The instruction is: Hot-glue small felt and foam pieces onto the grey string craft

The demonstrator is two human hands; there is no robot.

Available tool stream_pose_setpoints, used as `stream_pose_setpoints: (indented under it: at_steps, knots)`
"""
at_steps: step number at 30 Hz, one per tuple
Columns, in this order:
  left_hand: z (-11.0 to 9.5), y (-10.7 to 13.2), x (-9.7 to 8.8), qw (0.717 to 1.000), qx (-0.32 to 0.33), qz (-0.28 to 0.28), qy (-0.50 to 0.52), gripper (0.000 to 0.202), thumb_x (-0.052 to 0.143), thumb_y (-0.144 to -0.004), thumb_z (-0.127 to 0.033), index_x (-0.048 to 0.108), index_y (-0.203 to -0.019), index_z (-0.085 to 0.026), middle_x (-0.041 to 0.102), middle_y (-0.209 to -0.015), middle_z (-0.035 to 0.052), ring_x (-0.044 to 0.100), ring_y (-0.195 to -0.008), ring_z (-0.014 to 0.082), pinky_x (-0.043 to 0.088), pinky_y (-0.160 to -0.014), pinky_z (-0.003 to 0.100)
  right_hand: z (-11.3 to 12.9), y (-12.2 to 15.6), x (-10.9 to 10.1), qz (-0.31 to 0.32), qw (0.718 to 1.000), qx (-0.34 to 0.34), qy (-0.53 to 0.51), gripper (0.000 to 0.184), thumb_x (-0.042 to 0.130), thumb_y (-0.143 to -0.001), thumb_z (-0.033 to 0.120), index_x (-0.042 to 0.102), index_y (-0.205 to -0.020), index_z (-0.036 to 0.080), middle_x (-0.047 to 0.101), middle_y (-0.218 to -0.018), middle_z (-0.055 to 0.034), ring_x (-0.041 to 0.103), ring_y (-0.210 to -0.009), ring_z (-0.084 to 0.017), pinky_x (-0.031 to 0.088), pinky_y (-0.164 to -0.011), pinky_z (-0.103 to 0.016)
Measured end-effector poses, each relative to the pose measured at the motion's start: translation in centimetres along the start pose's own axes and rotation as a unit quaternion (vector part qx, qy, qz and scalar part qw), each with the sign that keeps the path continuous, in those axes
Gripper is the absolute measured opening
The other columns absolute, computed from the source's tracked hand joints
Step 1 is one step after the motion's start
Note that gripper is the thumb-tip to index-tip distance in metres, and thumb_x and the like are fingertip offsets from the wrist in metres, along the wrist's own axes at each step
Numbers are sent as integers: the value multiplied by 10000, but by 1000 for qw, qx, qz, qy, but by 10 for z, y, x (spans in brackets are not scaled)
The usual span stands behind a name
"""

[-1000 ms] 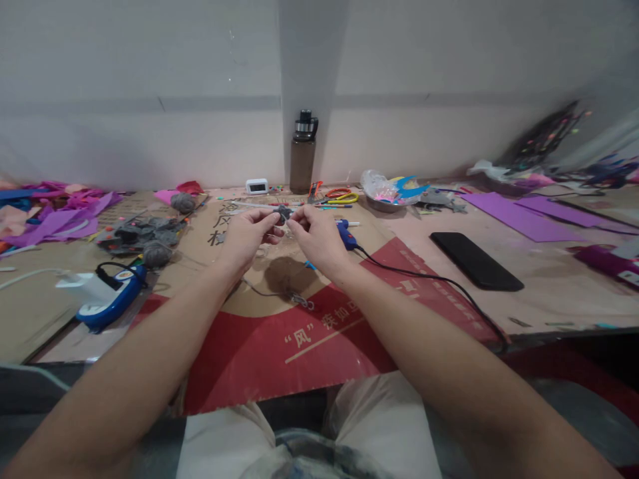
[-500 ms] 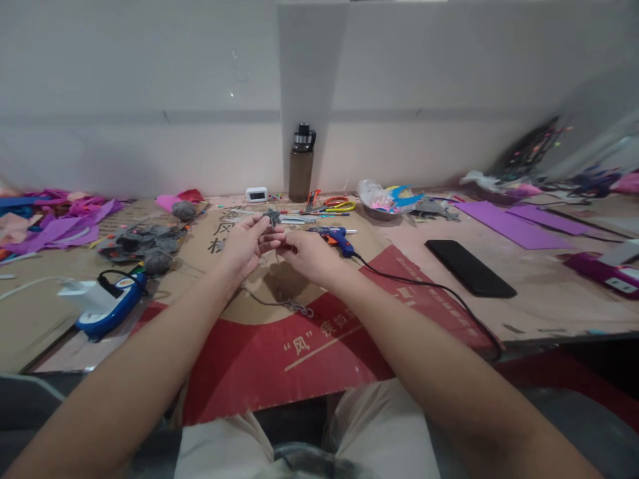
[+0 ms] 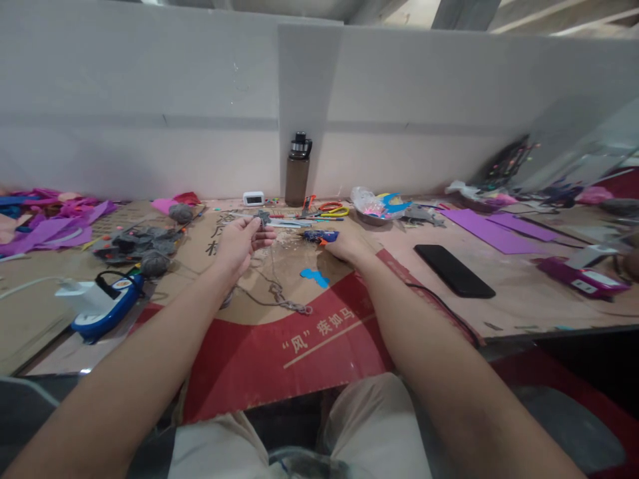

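Pinched in the fingers of my left hand (image 3: 244, 243) is a small grey felt piece (image 3: 263, 217), with grey yarn (image 3: 275, 287) trailing below onto the cardboard. My right hand (image 3: 349, 246) is closed round the handle of a blue glue gun (image 3: 319, 236), whose nozzle points left. The gun's black cord (image 3: 439, 306) runs off to the right. Between my hands and nearer to me lies a small blue cut-out (image 3: 315, 277) on the cardboard sheet (image 3: 299, 346).
A bottle (image 3: 298, 171) stands at the wall, near scissors (image 3: 333, 210) and a small white clock (image 3: 253, 198). Grey felt pieces (image 3: 134, 246) and a blue power strip (image 3: 110, 309) lie left. On the right are a bowl (image 3: 374, 216), a black phone (image 3: 453, 270) and purple sheets (image 3: 492, 231).
My right hand has left the left hand, moved right and taken hold of the glue gun. The blue cut-out now shows on the cardboard. My left hand keeps the grey piece.
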State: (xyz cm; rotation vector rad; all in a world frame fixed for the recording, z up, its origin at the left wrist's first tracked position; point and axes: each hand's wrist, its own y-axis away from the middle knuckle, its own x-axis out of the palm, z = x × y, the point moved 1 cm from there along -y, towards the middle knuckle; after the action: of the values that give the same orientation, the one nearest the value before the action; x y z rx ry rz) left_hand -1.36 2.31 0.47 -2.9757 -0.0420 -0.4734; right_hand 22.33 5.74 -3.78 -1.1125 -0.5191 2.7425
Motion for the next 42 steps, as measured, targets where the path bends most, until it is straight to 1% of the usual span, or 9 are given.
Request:
stream_pose_setpoints:
  at_steps: [3, 6, 9, 11, 15, 19, 22, 27, 42]
  knots:
    - [-1, 0, -1, 1000, -6, -4, 3, 121, 539, -868, -165, 549, -757, -120, 673, -707, 75, 641, -559, 114, 512, -539, 212, 7, -2, 3, -9, 997, 62, -34, 61, 608, -680, 218, 597, -730, 185, 602, -590, -49, 597, -592, -203, 486, -554, -322]
    - [-1, -1, -3, 1000, -7, -10, 7, 141, 501, -883, -144, 552, -755, -114, 672, -694, 74, 634, -551, 106, 507, -530, 203, 23, -3, 2, -29, 990, 84, -110, 159, 542, -711, 223, 552, -863, 175, 599, -682, -34, 562, -535, -146, 475, -480, -274]
    - [0, -3, -5, 1000, -10, -19, 14, 141, 501, -881, -130, 562, -757, -104, 665, -673, 68, 628, -537, 101, 510, -526, 201, 47, 2, 0, -33, 969, 32, -242, 278, 538, -706, 215, 512, -981, 183, 604, -814, -24, 557, -578, -114, 482, -492, -246]
    - [2, -5, -7, 1000, -9, -23, 18, 136, 509, -877, -121, 572, -758, -97, 663, -663, 66, 626, -535, 96, 508, -525, 193, 64, 10, -3, -8, 960, -26, -280, 316, 531, -726, 228, 497, -1037, 185, 616, -872, -36, 558, -603, -118, 474, -495, -249]
    - [3, -6, -10, 999, -3, -28, 18, 136, 518, -873, -126, 581, -755, -105, 665, -659, 59, 637, -565, 95, 499, -527, 178, 84, 24, -7, 18, 973, -86, -213, 357, 533, -768, 249, 491, -1119, 199, 636, -973, -74, 589, -702, -166, 504, -608, -317]
    - [1, -5, -10, 999, -6, -36, 13, 142, 525, -868, -144, 574, -738, -116, 668, -673, 60, 636, -577, 97, 489, -530, 181, 87, 28, -6, 6, 982, -143, -124, 371, 530, -790, 234, 502, -1159, 222, 640, -1046, -82, 602, -912, -226, 483, -830, -396]
    - [1, -4, -8, 999, -5, -32, 10, 151, 524, -861, -141, 568, -718, -118, 662, -666, 58, 628, -570, 99, 493, -553, 199, 86, 28, -4, -2, 983, -156, -97, 388, 524, -801, 239, 492, -1187, 227, 636, -1079, -87, 593, -966, -242, 457, -888, -420]
    - [2, -4, -8, 1000, -3, -30, 2, 136, 559, -842, -166, 570, -715, -120, 657, -667, 56, 624, -570, 104, 488, -563, 210, 89, 29, -4, 10, 981, -167, -95, 408, 517, -821, 245, 479, -1227, 248, 631, -1132, -84, 582, -1019, -247, 446, -913, -418]
    - [2, -4, -7, 1000, 9, -14, -15, 128, 601, -822, -208, 574, -723, -131, 655, -671, 48, 619, -554, 110, 500, -571, 236, 88, 31, -2, 24, 988, -144, -55, 346, 492, -826, 272, 496, -1166, 209, 647, -1032, -99, 607, -860, -237, 473, -779, -387]
